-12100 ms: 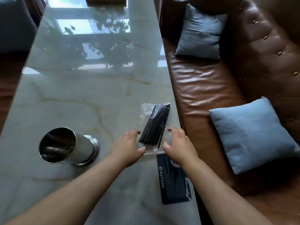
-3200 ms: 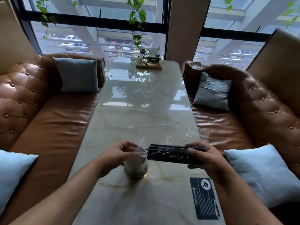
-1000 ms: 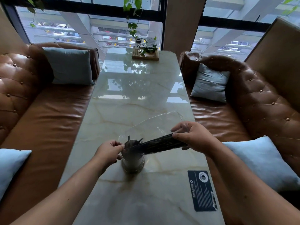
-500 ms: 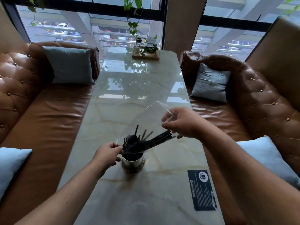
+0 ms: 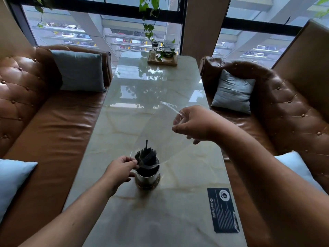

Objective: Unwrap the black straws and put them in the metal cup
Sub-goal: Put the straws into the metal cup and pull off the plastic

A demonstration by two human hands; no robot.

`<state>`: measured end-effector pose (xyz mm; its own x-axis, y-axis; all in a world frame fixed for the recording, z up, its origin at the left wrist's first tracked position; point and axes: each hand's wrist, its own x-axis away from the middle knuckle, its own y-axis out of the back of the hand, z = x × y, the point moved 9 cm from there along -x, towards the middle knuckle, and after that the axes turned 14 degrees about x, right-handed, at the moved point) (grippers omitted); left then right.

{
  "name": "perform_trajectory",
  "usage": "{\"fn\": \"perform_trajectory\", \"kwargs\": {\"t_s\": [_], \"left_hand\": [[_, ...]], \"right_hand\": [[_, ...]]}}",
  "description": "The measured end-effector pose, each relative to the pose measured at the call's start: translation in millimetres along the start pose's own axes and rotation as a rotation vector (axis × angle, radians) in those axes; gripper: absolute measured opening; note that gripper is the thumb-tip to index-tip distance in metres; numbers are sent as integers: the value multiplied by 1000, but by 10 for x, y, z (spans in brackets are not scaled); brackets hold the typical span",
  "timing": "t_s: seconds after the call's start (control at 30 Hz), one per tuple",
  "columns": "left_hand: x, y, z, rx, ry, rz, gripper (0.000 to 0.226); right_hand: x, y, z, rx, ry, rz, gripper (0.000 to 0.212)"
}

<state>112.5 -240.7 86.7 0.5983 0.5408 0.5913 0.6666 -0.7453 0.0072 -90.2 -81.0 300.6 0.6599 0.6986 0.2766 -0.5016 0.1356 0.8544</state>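
Straws [image 5: 146,155] fill cup [image 5: 147,175]; right hand [image 5: 193,124] raised, pinching wrapper [image 5: 160,129].

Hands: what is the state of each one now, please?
Left hand: closed, pinching the clear plastic wrapper at the metal cup.
Right hand: closed, holding the wrapper's other end.

The black straws [image 5: 146,155] are bunched in the metal cup [image 5: 147,177], their tops fanned above the rim and one standing taller than the rest. The cup is shiny and cylindrical with a flared base, and is set upright on the worktop. The clear wrapper [image 5: 160,131] is stretched up and to the right from the cup's mouth, its lower end around the straw tops.
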Motion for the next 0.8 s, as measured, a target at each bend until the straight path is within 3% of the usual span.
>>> {"fn": "perform_trajectory", "kwargs": {"t_s": [0.23, 0.43, 0.57, 0.63, 0.7, 0.8], "left_hand": [[6, -27, -62, 34, -6, 17, 16], [91, -175, -278, 43, -11, 127, 34], [205, -395, -456, 85, -6, 196, 48], [286, -534, -519, 142, 16, 237, 61], [374, -692, -552, 202, 54, 301, 73], [507, -932, -594, 257, 77, 391, 74]], "right_hand": [[132, 219, -197, -82, -34, -43, 5], [604, 145, -1015, -610, -127, -73, 10], [837, -133, -1373, -945, -173, -157, 30], [877, -350, -1435, -1113, -186, -193, 36], [866, -598, -1370, -1255, -185, -195, 30], [803, -964, -1194, -1427, -212, -172, 27]]}}
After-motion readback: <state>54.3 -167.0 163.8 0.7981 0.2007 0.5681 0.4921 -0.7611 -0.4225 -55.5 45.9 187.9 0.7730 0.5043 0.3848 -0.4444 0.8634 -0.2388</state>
